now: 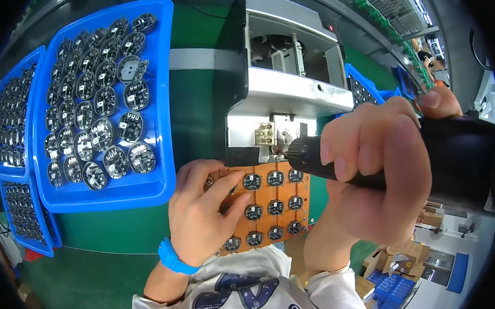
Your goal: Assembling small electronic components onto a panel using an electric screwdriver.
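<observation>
Right hand (390,156) grips black tool (461,160), three o'clock. Left hand (201,208), ten o'clock on orange tray (266,193): grip, I can't tell.

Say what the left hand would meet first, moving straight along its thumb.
Likely the left hand would meet the round circuit board just beyond its thumb tip, on the orange tray; depth unclear.

Left of your left hand (196,224) runs a flat green worktop (106,234), dark-green floor (104,273) below its edge; down past your right hand (384,161), brown cardboard boxes (416,254) stand beside a white surface (431,298).
</observation>
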Motion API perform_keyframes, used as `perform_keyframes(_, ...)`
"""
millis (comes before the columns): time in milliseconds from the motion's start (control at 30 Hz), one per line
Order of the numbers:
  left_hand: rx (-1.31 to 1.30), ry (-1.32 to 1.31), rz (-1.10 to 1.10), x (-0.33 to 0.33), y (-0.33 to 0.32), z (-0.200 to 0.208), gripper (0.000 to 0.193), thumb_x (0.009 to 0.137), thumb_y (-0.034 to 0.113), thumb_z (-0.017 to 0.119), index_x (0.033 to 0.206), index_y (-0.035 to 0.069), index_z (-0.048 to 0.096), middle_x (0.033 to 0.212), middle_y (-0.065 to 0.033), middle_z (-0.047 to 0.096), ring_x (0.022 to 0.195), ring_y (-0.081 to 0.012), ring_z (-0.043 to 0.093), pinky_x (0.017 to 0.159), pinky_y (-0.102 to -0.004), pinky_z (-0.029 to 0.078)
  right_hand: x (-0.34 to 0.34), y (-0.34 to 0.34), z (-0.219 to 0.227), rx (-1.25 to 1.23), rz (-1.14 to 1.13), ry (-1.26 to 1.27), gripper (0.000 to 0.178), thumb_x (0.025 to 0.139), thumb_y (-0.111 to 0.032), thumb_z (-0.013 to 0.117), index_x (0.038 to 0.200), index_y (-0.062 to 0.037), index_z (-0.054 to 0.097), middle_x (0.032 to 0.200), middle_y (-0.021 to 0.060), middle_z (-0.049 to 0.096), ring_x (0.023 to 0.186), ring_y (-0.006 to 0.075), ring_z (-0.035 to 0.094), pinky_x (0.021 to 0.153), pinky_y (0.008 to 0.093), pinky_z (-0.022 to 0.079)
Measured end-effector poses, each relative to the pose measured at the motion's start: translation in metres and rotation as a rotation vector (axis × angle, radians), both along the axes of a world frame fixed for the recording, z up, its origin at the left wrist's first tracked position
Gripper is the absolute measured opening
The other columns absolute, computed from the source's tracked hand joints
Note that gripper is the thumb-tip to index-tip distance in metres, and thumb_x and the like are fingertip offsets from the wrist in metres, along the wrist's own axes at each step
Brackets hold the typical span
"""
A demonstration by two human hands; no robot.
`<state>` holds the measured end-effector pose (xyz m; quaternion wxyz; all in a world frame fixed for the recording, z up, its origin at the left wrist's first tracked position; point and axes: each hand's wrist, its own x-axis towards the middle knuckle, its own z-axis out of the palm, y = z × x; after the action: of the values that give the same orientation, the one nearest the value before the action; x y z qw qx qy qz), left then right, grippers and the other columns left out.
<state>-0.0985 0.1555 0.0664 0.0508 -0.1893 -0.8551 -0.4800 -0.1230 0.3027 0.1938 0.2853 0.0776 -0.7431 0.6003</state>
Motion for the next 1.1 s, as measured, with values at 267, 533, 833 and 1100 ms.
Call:
perform_keyframes(267,-0.026,-0.065,0.065,-0.001,0.012,0.003,0.04,0.059,0.01,0.087,0.098,0.014,0.078,0.097,-0.0088,0.057,0.092,-0.0298,0.053,0.08,-0.0403,0.045,0.012,0.005,-0.013,-0.343,0.069,0.048,0.035,0.09,-0.007,0.047,0.124,-0.0065,0.039,0.065,0.0033,0.041,0.049,0.0149,0.042,0.05,0.0336,0.04)
perform_keyframes(533,-0.032,-0.056,0.069,-0.004,0.009,0.003,0.039,0.059,0.009,0.086,0.096,0.015,0.077,0.095,-0.0078,0.057,0.09,-0.0288,0.054,0.079,-0.0405,0.044,0.015,0.01,-0.006,-0.268,0.092,0.138,0.041,0.098,-0.013,0.04,0.138,-0.0056,0.039,0.071,0.0019,0.043,0.055,0.0114,0.044,0.057,0.0327,0.042)
perform_keyframes(833,0.0,-0.049,0.08,-0.003,0.009,0.002,0.036,0.059,0.009,0.086,0.094,0.016,0.077,0.096,-0.0076,0.058,0.09,-0.0286,0.055,0.078,-0.041,0.043,-0.015,0.004,0.011,-0.093,0.097,-0.101,0.034,0.093,-0.011,0.045,0.125,-0.0031,0.037,0.066,0.0037,0.041,0.051,0.0143,0.045,0.053,0.0341,0.043)
perform_keyframes(1100,-0.003,-0.076,0.099,-0.007,0.001,0.009,0.036,0.059,0.006,0.085,0.094,0.013,0.077,0.096,-0.0083,0.058,0.09,-0.0292,0.055,0.074,-0.0399,0.046,0.004,0.003,-0.008,-0.267,0.154,-0.038,0.034,0.093,-0.007,0.047,0.125,-0.0062,0.037,0.064,0.0031,0.041,0.048,0.0139,0.043,0.049,0.0326,0.042)
